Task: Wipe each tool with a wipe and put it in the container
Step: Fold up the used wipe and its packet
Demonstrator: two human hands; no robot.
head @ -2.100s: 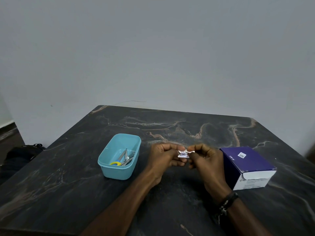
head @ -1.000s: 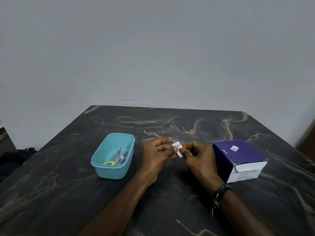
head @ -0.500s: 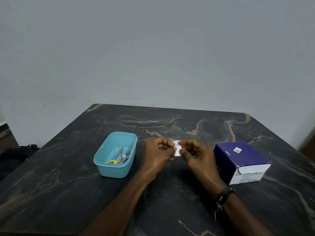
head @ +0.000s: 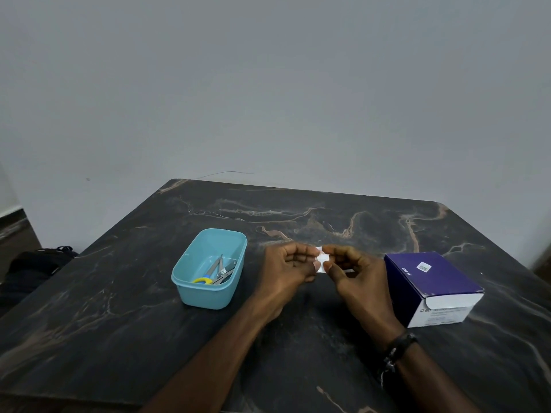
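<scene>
Both grips pinch wipe packet: my left hand at 9, my right hand at 3; container further toward 9.

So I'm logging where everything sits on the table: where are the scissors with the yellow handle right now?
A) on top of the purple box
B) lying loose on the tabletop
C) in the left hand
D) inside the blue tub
D: the yellow-handled scissors lie inside the blue tub with other metal tools, while the left hand and right hand pinch only a small white packet.
</scene>
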